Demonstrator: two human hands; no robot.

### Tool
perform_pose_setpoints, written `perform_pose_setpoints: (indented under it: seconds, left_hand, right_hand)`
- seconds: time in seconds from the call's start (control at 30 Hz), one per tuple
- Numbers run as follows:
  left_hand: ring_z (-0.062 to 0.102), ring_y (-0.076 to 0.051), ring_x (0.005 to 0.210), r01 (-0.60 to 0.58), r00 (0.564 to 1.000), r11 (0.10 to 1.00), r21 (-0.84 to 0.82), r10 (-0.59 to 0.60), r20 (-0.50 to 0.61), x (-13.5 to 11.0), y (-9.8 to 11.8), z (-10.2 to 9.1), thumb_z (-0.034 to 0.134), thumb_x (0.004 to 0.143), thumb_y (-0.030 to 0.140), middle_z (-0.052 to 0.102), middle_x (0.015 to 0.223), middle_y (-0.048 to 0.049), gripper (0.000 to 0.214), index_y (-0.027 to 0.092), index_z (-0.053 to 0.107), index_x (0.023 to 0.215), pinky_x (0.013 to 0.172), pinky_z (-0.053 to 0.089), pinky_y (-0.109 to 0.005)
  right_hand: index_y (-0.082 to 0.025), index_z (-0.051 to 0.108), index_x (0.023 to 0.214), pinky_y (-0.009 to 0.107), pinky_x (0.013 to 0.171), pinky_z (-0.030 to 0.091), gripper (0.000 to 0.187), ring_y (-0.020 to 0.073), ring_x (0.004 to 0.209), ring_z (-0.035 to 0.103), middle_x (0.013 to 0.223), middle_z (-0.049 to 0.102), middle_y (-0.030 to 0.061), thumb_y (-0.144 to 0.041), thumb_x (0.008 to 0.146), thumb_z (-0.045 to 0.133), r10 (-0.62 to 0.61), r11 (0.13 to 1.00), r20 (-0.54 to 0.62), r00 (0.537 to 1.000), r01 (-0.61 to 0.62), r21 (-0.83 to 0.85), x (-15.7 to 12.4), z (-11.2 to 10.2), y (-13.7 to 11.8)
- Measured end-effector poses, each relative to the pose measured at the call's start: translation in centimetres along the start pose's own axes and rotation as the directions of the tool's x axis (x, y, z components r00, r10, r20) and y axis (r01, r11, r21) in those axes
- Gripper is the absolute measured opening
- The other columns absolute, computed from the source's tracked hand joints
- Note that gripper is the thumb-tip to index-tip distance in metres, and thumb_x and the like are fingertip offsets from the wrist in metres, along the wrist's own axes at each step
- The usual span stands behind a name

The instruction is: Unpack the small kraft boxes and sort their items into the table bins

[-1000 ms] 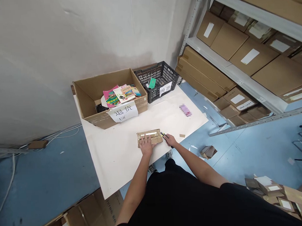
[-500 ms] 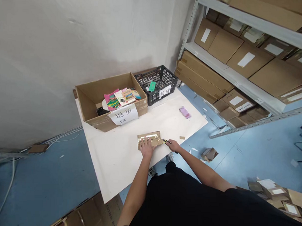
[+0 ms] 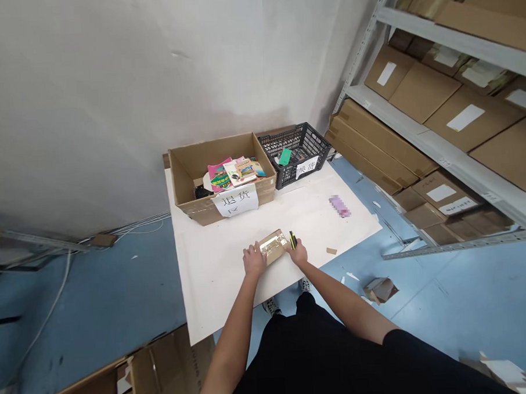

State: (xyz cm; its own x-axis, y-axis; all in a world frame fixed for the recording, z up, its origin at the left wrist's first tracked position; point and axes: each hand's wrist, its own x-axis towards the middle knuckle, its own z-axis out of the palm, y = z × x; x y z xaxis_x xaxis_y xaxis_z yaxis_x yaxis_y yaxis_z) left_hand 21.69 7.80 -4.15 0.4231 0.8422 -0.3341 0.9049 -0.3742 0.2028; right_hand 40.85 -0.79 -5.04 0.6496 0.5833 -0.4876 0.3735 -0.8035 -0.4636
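Observation:
A small flat cardboard box (image 3: 273,247) with shiny clear tape along its top is at the front part of the white table (image 3: 218,280), set at a slant. My left hand (image 3: 254,260) grips its left end, the thumb along the near face. At the other end is my right hand (image 3: 297,254), closed around a yellow-and-black utility knife (image 3: 293,240) that points away from me. Some right-hand fingers appear to touch the box's right end. Whether the blade is out cannot be made out.
Behind stand a large carton (image 3: 194,209) of booklets and a black plastic crate (image 3: 283,176) holding a green item. A blurred purple item (image 3: 339,206) and a cardboard scrap (image 3: 331,251) lie to the right. Shelving (image 3: 417,129) with boxes rises at right; an opened box (image 3: 380,289) is on the floor.
My left hand has slid from the box's top to its left end. The box has turned to a slant. The knife has swung from pointing at the box to pointing away from me.

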Motion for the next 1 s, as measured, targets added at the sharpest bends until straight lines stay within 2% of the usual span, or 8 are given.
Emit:
perform_pose_setpoints:
  seconds: [0.17,0.27,0.4,0.53,0.63,0.77,0.87,1.0]
  left_hand:
    - [0.061,-0.033,0.125,-0.030,0.994,0.997,-0.065,0.036,0.098,-6.3,0.3,2.9,0.035,0.104,0.032,0.058,0.145,-0.0245,0.063,0.008,0.035,0.162,0.099,0.052,-0.042]
    - [0.052,-0.031,0.141,-0.111,0.989,0.990,-0.091,0.119,0.088,-7.2,0.9,2.9,0.046,0.098,0.024,0.036,0.169,-0.0168,0.072,0.023,0.026,0.168,0.105,0.050,-0.040]
    - [0.021,-0.034,0.162,-0.326,0.937,0.944,-0.045,0.329,0.114,-4.3,1.6,1.1,0.065,0.086,0.019,0.008,0.180,-0.0098,0.098,0.030,0.015,0.170,0.118,0.041,-0.046]
    - [0.005,-0.032,0.165,-0.520,0.829,0.854,-0.023,0.511,0.229,-1.1,1.6,0.6,0.076,0.078,0.018,0.006,0.180,-0.0054,0.108,0.037,0.021,0.168,0.128,0.025,-0.054]
    - [0.008,-0.030,0.165,-0.430,0.876,0.902,-0.027,0.425,0.228,-0.8,1.2,1.6,0.070,0.082,0.015,0.010,0.179,-0.0023,0.105,0.043,0.017,0.168,0.127,0.024,-0.059]
    - [0.015,-0.033,0.163,-0.168,0.981,0.986,-0.018,0.169,0.094,-2.6,1.2,2.8,0.062,0.085,0.016,0.015,0.179,-0.0061,0.096,0.035,0.019,0.169,0.121,0.032,-0.062]
    - [0.036,-0.037,0.153,0.021,1.000,1.000,-0.003,-0.021,0.002,-3.9,1.5,2.7,0.058,0.090,0.019,0.035,0.171,-0.0161,0.083,0.026,0.029,0.168,0.117,0.037,-0.064]
    - [0.048,-0.037,0.143,-0.009,0.997,1.000,-0.011,0.008,-0.073,-4.4,1.3,2.3,0.063,0.092,0.031,0.052,0.158,-0.0183,0.077,0.021,0.039,0.164,0.115,0.042,-0.058]
  right_hand:
    - [-0.021,0.053,0.127,0.030,0.079,0.054,0.055,0.0278,0.106,0.073,0.118,0.074,0.0135,-0.048,0.087,0.079,-0.049,0.997,0.005,0.999,0.049,-0.061,5.0,-1.8,-4.6]
    - [-0.022,0.054,0.124,0.026,0.070,0.054,0.054,0.0219,0.090,0.074,0.110,0.074,0.0080,-0.048,0.085,0.079,-0.111,0.993,0.045,0.993,0.109,0.047,6.4,-2.3,-5.1]
    - [-0.022,0.053,0.123,0.025,0.058,0.054,0.047,0.0170,0.064,0.070,0.094,0.073,0.0029,-0.054,0.092,0.067,-0.018,0.964,-0.009,1.000,0.020,0.265,4.6,-1.7,-1.3]
    - [-0.023,0.056,0.124,0.030,0.075,0.057,0.054,0.0236,0.091,0.076,0.104,0.075,0.0060,-0.058,0.087,0.073,-0.089,0.990,0.038,0.995,0.084,0.110,0.2,0.2,4.8]
    - [-0.024,0.056,0.124,0.032,0.085,0.055,0.055,0.0270,0.106,0.075,0.111,0.076,0.0083,-0.059,0.087,0.074,-0.082,0.997,0.088,0.993,0.080,0.021,-1.7,1.2,6.7]
    - [-0.023,0.052,0.132,0.033,0.085,0.054,0.066,0.0298,0.110,0.073,0.117,0.075,0.0122,-0.060,0.084,0.078,-0.069,0.994,0.040,0.997,0.072,-0.086,-0.2,0.4,2.4]
    - [-0.021,0.052,0.134,0.033,0.083,0.053,0.067,0.0300,0.108,0.073,0.118,0.075,0.0144,-0.057,0.085,0.079,-0.091,0.984,0.024,0.996,0.094,-0.155,2.1,-0.2,-3.3]
    - [-0.020,0.052,0.137,0.032,0.089,0.052,0.054,0.0280,0.112,0.072,0.123,0.074,0.0140,-0.050,0.095,0.068,-0.220,0.967,0.027,0.975,0.222,-0.128,3.5,-0.1,-8.0]
